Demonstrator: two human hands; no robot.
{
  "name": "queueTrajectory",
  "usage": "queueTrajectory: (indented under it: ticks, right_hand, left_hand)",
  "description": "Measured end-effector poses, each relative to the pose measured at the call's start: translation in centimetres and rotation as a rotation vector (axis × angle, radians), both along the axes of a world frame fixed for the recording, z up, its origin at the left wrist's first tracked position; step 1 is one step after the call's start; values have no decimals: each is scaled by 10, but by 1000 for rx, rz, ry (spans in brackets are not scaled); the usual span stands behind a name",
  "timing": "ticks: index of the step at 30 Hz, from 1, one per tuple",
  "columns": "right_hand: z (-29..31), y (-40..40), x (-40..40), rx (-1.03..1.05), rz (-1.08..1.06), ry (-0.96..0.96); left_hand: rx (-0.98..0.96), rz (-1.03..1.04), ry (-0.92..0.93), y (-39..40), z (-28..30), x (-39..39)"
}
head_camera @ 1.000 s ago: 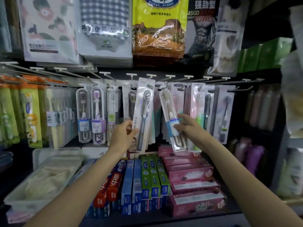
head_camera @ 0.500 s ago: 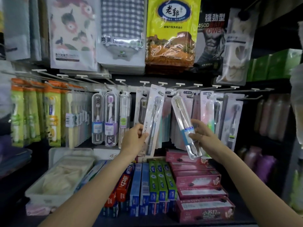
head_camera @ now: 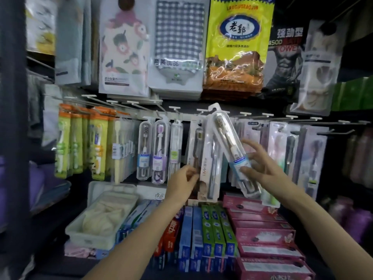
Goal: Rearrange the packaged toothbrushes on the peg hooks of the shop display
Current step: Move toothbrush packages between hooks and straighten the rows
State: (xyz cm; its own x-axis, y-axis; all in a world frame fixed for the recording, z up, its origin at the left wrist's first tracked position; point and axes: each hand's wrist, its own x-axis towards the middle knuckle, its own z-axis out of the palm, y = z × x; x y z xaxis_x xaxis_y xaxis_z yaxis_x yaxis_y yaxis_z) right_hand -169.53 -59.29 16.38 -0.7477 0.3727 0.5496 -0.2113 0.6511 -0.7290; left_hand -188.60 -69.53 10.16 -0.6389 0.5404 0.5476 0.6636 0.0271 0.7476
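A clear-cased toothbrush with a blue label (head_camera: 232,152) tilts across the front of the peg hooks (head_camera: 246,115), its hanger tab up near the hook tips and its lower end down to the right. The right hand (head_camera: 260,168) holds its lower half, thumb on the label, other fingers spread behind. Just left of it, the left hand (head_camera: 182,183) pinches the lower edge of a white carded toothbrush pack (head_camera: 209,166) hanging upright. Toothpaste boxes (head_camera: 210,235) lie on the shelf below both packs.

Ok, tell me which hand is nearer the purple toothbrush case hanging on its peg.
Left. The left hand sits just right of the purple toothbrush case; the right hand is farther right, holding a clear toothbrush pack.
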Motion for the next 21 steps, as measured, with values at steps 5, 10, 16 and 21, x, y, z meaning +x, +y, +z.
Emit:
queueTrajectory:
  ticks: [5,10,16,21]
  right_hand:
    - [-11,-51,-72,-21,93,-107]
    - [-31,-95,-159,-140,66,-115]
    - [-25,-125,-210,-226,-81,-19]
    - [-19,-117,-225,-160,-102,-38]
  left_hand:
    - [-7,160,-17,-57,-4,-48]
    - [36,264,14,-117,-3,-91]
    - [19,307,28,-158,0,-119]
    - [23,275,33,-170,0,-130]
